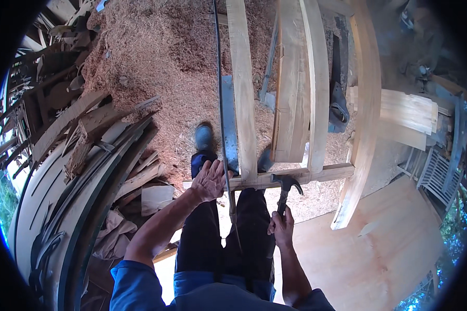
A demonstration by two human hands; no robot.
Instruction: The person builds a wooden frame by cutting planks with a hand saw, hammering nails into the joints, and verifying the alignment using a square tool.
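Observation:
My right hand (282,226) is closed around the handle of a claw hammer (284,194). The dark hammer head is at the wooden crosspiece (314,175); I cannot tell whether it touches the wood. My left hand (210,181) grips the crosspiece near its left end, with the fingers bent over it. Just beside its fingertips runs a thin dark cable (219,62). Long pale slats (244,88) and a second slat (316,88) meet the crosspiece from the far side. At its right end stands a thicker, curved-looking wooden post (366,114).
A handsaw (338,103) lies beyond the frame's slats. A wide board (290,83) sits between them. Scrap timber (83,124) is heaped at the left. Shavings (150,57) cover the floor. A large plywood sheet (384,243) lies at the near right, beside a slatted plastic crate (438,173).

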